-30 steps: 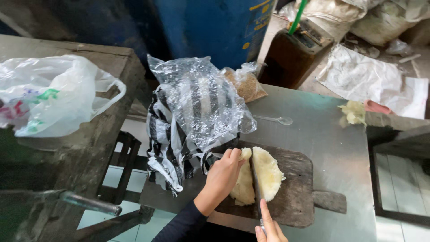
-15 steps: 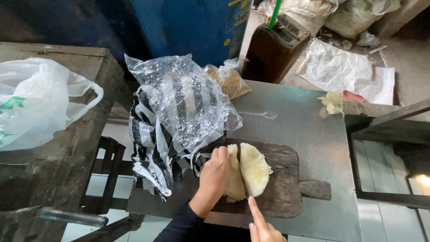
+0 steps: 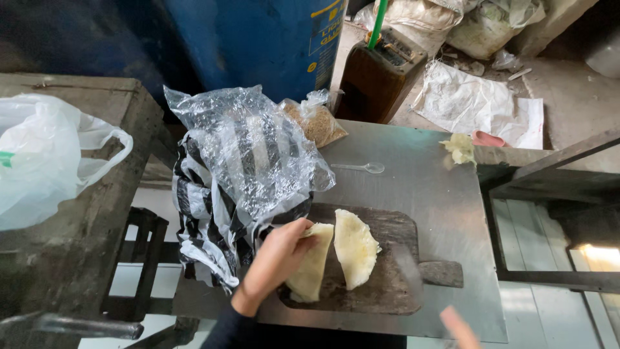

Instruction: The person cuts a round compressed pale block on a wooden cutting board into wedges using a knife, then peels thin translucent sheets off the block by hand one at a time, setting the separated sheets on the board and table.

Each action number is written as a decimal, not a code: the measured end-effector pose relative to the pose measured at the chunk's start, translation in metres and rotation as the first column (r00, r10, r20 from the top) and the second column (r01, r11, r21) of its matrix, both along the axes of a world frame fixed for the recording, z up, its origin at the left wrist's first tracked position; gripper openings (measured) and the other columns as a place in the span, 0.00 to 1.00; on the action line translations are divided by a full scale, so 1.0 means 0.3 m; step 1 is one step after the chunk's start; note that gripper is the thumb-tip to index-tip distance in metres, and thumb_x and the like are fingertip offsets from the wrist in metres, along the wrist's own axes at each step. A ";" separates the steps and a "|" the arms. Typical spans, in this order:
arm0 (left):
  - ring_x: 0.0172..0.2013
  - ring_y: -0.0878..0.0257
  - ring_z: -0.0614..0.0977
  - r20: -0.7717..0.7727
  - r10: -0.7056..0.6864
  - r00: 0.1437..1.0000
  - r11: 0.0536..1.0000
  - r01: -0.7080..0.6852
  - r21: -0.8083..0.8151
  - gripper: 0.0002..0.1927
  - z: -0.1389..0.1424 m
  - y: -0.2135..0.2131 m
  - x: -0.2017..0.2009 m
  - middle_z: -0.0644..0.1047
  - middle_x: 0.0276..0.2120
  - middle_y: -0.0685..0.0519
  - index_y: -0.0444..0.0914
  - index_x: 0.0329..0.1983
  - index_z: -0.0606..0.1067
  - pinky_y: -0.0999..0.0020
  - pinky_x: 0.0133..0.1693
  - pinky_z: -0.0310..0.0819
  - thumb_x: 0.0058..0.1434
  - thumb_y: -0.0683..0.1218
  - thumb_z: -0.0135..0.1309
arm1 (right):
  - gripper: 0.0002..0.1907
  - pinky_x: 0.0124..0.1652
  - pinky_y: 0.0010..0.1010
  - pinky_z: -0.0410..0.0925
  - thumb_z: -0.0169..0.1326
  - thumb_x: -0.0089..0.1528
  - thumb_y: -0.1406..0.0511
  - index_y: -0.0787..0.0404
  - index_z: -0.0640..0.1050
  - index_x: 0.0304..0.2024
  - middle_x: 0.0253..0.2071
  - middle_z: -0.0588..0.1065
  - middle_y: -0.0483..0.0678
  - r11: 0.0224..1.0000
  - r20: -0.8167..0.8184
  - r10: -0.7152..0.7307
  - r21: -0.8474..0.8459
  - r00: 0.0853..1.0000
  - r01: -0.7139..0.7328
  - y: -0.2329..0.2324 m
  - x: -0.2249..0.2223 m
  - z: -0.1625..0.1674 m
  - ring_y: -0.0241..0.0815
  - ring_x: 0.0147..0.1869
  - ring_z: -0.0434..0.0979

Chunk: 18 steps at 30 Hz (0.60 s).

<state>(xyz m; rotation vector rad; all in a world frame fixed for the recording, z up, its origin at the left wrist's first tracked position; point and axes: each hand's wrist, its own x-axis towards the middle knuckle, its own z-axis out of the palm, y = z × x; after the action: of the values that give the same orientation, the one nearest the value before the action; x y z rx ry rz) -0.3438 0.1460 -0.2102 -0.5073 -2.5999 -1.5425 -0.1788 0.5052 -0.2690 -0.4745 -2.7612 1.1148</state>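
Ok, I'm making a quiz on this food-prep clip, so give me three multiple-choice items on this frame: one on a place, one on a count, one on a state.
1. Where do the pale dough pieces lie?
A. on the dark wooden board
B. in the white bag
C. on the floor

2. How many dough pieces are on the board?
A. one
B. two
C. four

3. What is the left hand doing?
A. holding the plastic spoon
B. hanging free
C. touching the left dough piece

Answers:
1 A, both pieces rest on the board on the metal table.
2 B, two halves sit apart, with a gap between them.
3 C, its fingers rest on that piece's top edge.
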 end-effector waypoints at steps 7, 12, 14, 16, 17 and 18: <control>0.36 0.49 0.84 -0.213 -0.347 0.913 0.937 0.330 -0.115 0.12 0.178 -0.015 -0.038 0.82 0.35 0.48 0.38 0.43 0.77 0.59 0.35 0.77 0.59 0.48 0.62 | 0.22 0.53 0.51 0.69 0.51 0.68 0.58 0.56 0.73 0.64 0.47 0.77 0.61 0.735 -0.088 0.104 0.677 0.991 -0.017 0.171 -0.403 0.061 0.65 0.53 0.75; 0.35 0.51 0.84 -0.211 -0.506 0.836 0.856 0.459 -0.236 0.16 0.256 0.099 -0.093 0.82 0.34 0.51 0.40 0.43 0.77 0.57 0.35 0.75 0.58 0.54 0.62 | 0.24 0.54 0.51 0.68 0.51 0.67 0.57 0.58 0.72 0.64 0.48 0.76 0.63 0.766 -0.069 0.273 0.619 0.960 -0.173 0.213 -0.539 0.073 0.65 0.54 0.75; 0.34 0.51 0.84 -0.102 -0.577 0.810 0.792 0.526 -0.309 0.18 0.275 0.137 -0.112 0.82 0.31 0.51 0.42 0.45 0.77 0.57 0.34 0.75 0.57 0.56 0.63 | 0.25 0.53 0.48 0.69 0.53 0.66 0.55 0.57 0.73 0.64 0.48 0.76 0.62 0.752 0.019 0.217 0.635 0.976 -0.179 0.171 -0.534 0.122 0.62 0.53 0.75; 0.33 0.51 0.84 -0.032 -0.641 0.767 0.725 0.592 -0.351 0.21 0.280 0.186 -0.136 0.82 0.30 0.51 0.43 0.46 0.75 0.56 0.34 0.74 0.56 0.58 0.64 | 0.28 0.52 0.43 0.70 0.53 0.67 0.54 0.61 0.71 0.65 0.50 0.74 0.61 0.920 -0.273 0.280 0.352 0.920 -0.175 0.092 -0.498 0.180 0.55 0.52 0.75; 0.32 0.51 0.85 -0.015 -0.673 0.739 0.693 0.624 -0.363 0.23 0.279 0.215 -0.153 0.83 0.30 0.52 0.43 0.47 0.74 0.56 0.33 0.74 0.55 0.58 0.65 | 0.30 0.51 0.40 0.70 0.53 0.67 0.54 0.63 0.70 0.66 0.51 0.74 0.61 0.959 -0.419 0.271 0.195 0.867 -0.206 0.045 -0.481 0.213 0.51 0.52 0.75; 0.32 0.51 0.85 0.007 -0.703 0.711 0.659 0.655 -0.371 0.25 0.273 0.244 -0.167 0.83 0.31 0.52 0.43 0.48 0.72 0.55 0.32 0.74 0.55 0.59 0.65 | 0.30 0.51 0.36 0.70 0.54 0.66 0.54 0.63 0.69 0.66 0.50 0.75 0.57 0.909 -0.380 0.320 -0.135 0.868 -0.395 0.003 -0.460 0.249 0.47 0.52 0.76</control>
<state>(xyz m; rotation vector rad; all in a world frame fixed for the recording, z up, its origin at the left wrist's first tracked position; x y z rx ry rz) -0.3940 0.2194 -0.1283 -1.7366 -2.7117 -1.0613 -0.3169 0.5061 -0.1944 0.2262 -2.4799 1.4172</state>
